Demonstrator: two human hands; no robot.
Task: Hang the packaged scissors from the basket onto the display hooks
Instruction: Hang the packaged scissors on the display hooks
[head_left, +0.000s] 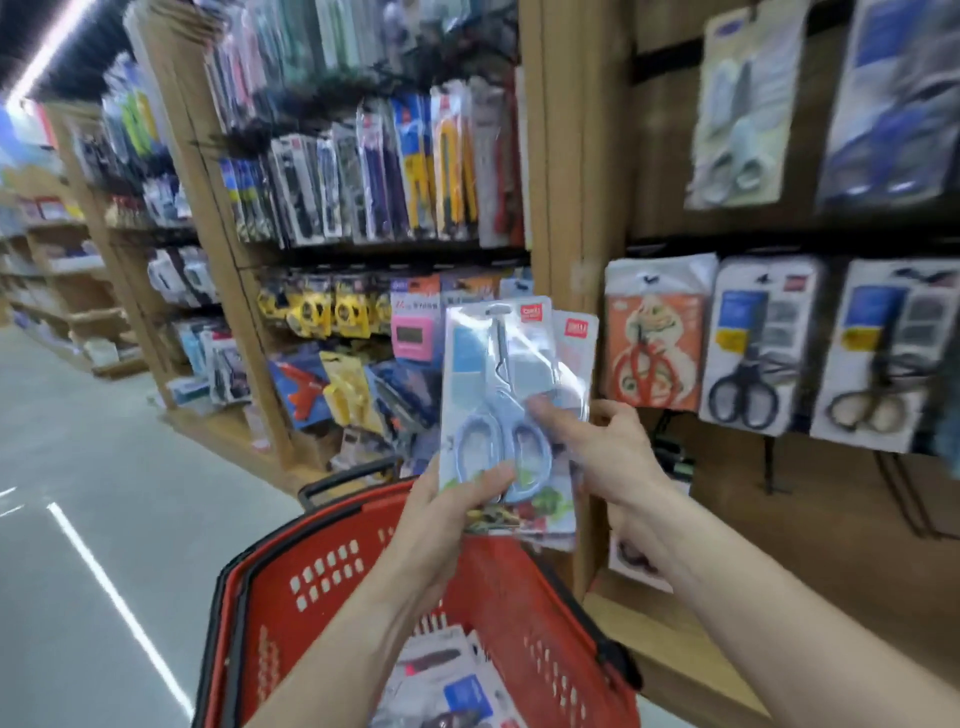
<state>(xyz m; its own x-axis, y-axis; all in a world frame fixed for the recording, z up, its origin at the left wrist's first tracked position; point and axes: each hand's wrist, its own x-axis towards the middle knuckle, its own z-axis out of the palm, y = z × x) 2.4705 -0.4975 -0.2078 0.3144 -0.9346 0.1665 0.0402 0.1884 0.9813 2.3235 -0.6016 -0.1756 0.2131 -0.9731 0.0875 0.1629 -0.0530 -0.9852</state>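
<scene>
Both hands hold packs of light-blue scissors (498, 395) upright above the red basket (332, 571). My left hand (447, 514) grips the front pack at its lower edge, thumb across the scissor handles. My right hand (597, 447) pinches the packs from the right, thumb on the front. A second pack (576, 343) shows just behind the first. More packaged scissors (452, 686) lie in the basket. Display hooks on the right panel carry hanging scissor packs (753, 348).
A wooden post (571, 156) stands right behind the held packs. Left of it run shelves packed with stationery and cutters (374, 171). An aisle floor (78, 493) stretches to the left. A low wooden ledge (665, 639) sits beside the basket.
</scene>
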